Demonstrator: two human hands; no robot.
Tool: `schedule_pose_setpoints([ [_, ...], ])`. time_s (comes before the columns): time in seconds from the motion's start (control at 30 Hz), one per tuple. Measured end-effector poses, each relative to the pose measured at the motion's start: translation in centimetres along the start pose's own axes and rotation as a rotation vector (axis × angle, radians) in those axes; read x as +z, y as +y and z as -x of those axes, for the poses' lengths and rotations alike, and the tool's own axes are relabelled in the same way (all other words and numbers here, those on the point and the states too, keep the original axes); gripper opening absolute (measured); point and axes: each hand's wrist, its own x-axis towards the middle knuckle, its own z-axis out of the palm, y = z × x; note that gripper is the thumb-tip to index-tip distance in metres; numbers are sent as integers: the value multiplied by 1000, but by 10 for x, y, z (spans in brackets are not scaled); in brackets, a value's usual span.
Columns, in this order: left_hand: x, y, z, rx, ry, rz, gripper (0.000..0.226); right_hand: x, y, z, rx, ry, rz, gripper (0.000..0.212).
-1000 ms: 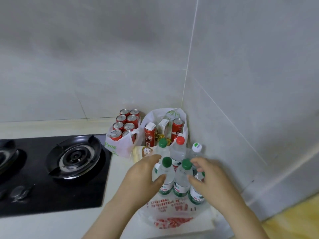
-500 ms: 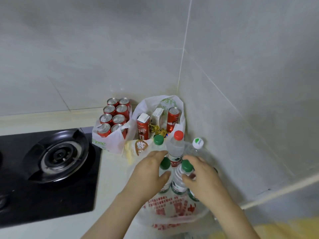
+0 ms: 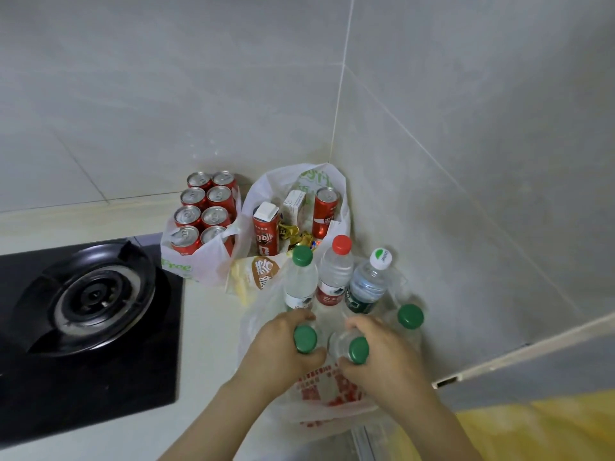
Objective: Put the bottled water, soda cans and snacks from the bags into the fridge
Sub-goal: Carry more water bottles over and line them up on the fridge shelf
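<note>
Your two hands are low in the centre of the view, both at the mouth of a clear plastic bag [image 3: 319,405] with red print. It stands on the pale counter [image 3: 206,331], in a corner of grey tiled walls.

Your left hand [image 3: 283,352] is curled round the neck of the left green-capped bottle [image 3: 304,339]. Your right hand [image 3: 386,361] is curled round the neck of the right green-capped bottle [image 3: 358,350]. These two water bottles stand side by side, close together, with their caps pointing up toward you. Each bottle's long axis therefore runs up and down, right in the hand that grips it, so the way out of the bag looks like a straight lift upward.

Just beyond your fingers stand four more upright bottles. Three are in a row, and the red-capped bottle [image 3: 341,244] is in the middle. A fourth is off to the right by the wall. They are crowded, so a sideways pull could knock them.

Farther back sit the soda cans [image 3: 203,214] in a white bag and, beside them, the snack bag [image 3: 329,181]. A gas burner [image 3: 96,294] lies to your left. The fridge is not in view.
</note>
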Motion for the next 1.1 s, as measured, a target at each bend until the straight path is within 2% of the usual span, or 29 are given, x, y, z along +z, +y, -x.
schedule_pose_setpoints([
  [0.13, 0, -3, -1, -65, -15, 86, 57, 13, -1, -1, 39, 23, -42, 56],
  [0.37, -5, -11, 5, -62, 13, 177, 46, 26, -5, 4, 31, 77, -104, 55],
  [0.57, -15, -13, 16, -63, 61, 310, 44, 12, -3, 8, 34, 121, -199, 35],
  [0.67, -18, -15, 23, -58, 98, 304, 42, 4, -5, 11, 75, 126, -258, 31],
  [0.77, -28, -17, 32, -60, 144, 308, 42, -2, -11, 17, 84, 177, -307, 47],
  [0.9, -54, -7, 43, -24, 218, 266, 37, -21, -29, 23, 1, 259, -354, 24],
  [0.97, -71, 1, 49, 4, 274, 229, 29, -34, -39, 26, -45, 312, -346, 19],
  [1.1, -108, 16, 63, 76, 416, 93, 25, -58, -62, 33, -103, 424, -366, 35],
])
